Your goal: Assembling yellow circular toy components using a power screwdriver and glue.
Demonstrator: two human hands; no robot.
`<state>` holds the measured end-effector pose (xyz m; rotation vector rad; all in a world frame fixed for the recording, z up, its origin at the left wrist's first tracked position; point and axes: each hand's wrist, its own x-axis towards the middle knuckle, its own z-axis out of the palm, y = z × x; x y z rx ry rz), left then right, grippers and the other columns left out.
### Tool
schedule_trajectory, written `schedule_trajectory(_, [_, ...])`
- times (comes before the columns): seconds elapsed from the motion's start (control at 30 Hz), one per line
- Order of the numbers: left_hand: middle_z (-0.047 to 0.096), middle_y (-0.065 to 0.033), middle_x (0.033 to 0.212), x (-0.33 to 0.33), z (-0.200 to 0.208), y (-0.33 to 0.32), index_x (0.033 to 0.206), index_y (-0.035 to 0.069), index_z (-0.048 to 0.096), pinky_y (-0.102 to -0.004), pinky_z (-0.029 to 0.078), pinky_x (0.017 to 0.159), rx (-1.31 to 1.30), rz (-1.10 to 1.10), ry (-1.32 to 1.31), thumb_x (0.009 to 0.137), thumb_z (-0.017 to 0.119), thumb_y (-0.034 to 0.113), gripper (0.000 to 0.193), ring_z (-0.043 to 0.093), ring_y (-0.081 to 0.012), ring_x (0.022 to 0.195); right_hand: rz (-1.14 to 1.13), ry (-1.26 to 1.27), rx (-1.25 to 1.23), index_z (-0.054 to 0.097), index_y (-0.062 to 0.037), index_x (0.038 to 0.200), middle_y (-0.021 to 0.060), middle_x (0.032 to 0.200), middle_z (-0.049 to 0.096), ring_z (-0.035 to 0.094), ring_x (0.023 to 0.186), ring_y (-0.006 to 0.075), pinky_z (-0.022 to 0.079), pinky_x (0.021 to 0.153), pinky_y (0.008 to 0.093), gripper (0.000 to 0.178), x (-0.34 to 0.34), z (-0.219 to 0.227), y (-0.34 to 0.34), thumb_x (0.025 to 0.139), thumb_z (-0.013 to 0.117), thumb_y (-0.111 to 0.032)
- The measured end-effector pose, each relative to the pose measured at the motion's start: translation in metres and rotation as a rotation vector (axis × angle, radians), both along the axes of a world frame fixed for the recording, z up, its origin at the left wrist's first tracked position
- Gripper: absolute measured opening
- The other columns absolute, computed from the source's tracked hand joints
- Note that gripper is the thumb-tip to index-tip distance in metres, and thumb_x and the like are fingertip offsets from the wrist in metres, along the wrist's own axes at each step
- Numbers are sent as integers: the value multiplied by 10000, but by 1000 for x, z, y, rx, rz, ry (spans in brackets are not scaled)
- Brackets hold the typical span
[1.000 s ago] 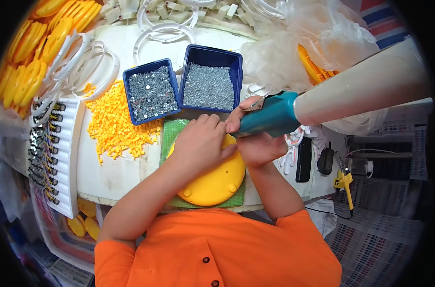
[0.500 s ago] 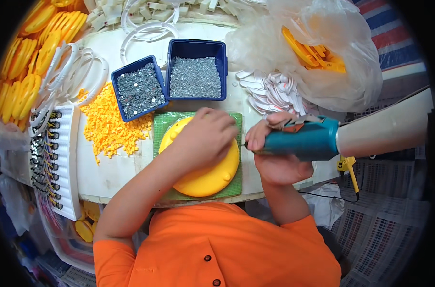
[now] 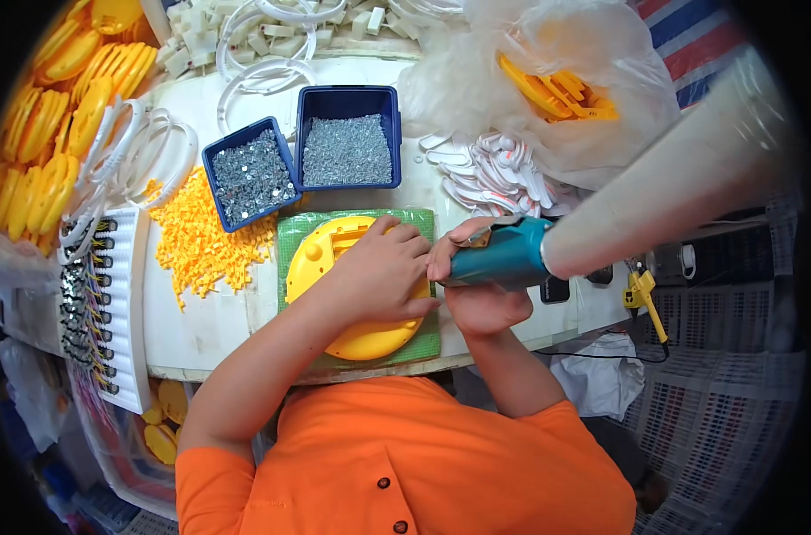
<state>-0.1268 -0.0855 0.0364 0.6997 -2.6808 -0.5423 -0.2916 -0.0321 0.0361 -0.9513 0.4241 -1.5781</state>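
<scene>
A round yellow plastic housing (image 3: 370, 343) with a rectangular recess and small holes lies on a green mat (image 3: 423, 343) in front of me. My left hand (image 3: 379, 272) is over its right half, fingers bent together and thumb at the right edge. Those fingertips meet the front end of a teal power screwdriver (image 3: 504, 257), so anything pinched there is hidden. My right hand (image 3: 481, 299) is wrapped round the screwdriver, which lies almost level and points left. A pale sleeve-like covering (image 3: 664, 178) runs from its rear toward the upper right.
Two blue bins hold screws (image 3: 347, 152) and small metal pieces (image 3: 254, 174). Beside them lie a heap of small yellow pieces (image 3: 214, 241) and white strips (image 3: 504, 174). Yellow discs (image 3: 44, 192) and a white tray of wired parts (image 3: 129, 303) line the left. A yellow-handled tool (image 3: 645, 299) hangs right.
The screwdriver has come left until its front end meets my left hand. My left hand has shifted lower on the housing, and the recess at the top now shows. The whole view has shifted slightly.
</scene>
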Motion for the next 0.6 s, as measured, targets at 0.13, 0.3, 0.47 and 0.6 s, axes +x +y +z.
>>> schedule_trajectory(0.13, [662, -122, 1160, 1, 0, 3, 1149, 62, 674, -508, 368, 1130, -47, 11, -4, 822, 716, 463, 519, 581, -306, 1191, -96, -17, 39, 496, 78, 1268, 162, 882, 604, 610, 829, 266, 478, 809, 390, 840, 3, -1, 1, 824, 618, -624])
schedule_trajectory(0.3, [624, -118, 1288, 17, 0, 20, 1204, 71, 656, -502, 365, 1137, -242, 114, 69, 837, 734, 397, 497, 545, -298, 1287, -85, 92, -51, 487, 53, 1307, 145, 855, 606, 587, 802, 245, 463, 788, 368, 906, 3, 33, 20, 819, 609, -701])
schedule_trajectory(0.47, [579, -145, 1406, 43, 10, 83, 1335, 33, 605, -489, 362, 1146, -75, 219, 7, 844, 746, 329, 590, 500, -316, 1367, 33, 145, 34, 501, 11, 1281, 130, 846, 612, 594, 806, 230, 458, 816, 375, 895, 11, 43, 61, 826, 579, -756])
schedule_trajectory(0.6, [526, -159, 1509, 28, -21, 113, 1384, 17, 589, -493, 334, 1182, -362, 382, -107, 823, 744, 360, 676, 465, -315, 1433, 68, 105, 113, 505, 15, 1269, 143, 863, 620, 608, 833, 242, 460, 857, 378, 843, 22, 39, 75, 848, 589, -711])
